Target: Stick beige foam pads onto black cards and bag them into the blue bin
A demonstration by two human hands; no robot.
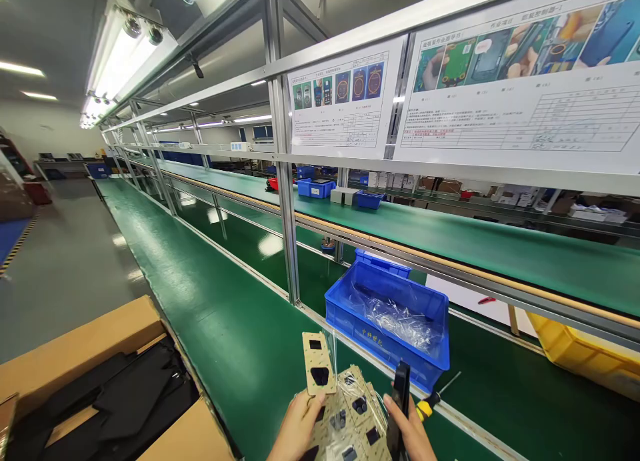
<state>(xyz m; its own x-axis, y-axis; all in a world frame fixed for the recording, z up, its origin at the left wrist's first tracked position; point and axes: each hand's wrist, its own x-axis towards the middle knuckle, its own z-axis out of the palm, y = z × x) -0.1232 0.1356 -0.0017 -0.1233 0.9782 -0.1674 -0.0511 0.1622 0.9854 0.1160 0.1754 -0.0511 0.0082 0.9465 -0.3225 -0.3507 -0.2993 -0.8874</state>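
At the bottom centre, my left hand (296,426) pinches a beige panel (311,361) with dark cut-outs, held upright. A clear film shows along the panel's right edge. Several similar beige panels (357,417) in clear wrap lie just to the right, between my hands. My right hand (413,434) is closed around a narrow black part (400,397), tilted upright. Close beside that hand lies a yellow and black screwdriver (428,405) with its shaft pointing up and right.
A blue bin (385,354) of clear plastic bags stands beyond my hands. At the left is an open cardboard box (100,334) of black sheets. A yellow bin (585,354) sits at the right. A metal post (286,247) rises from the green bench (210,301).
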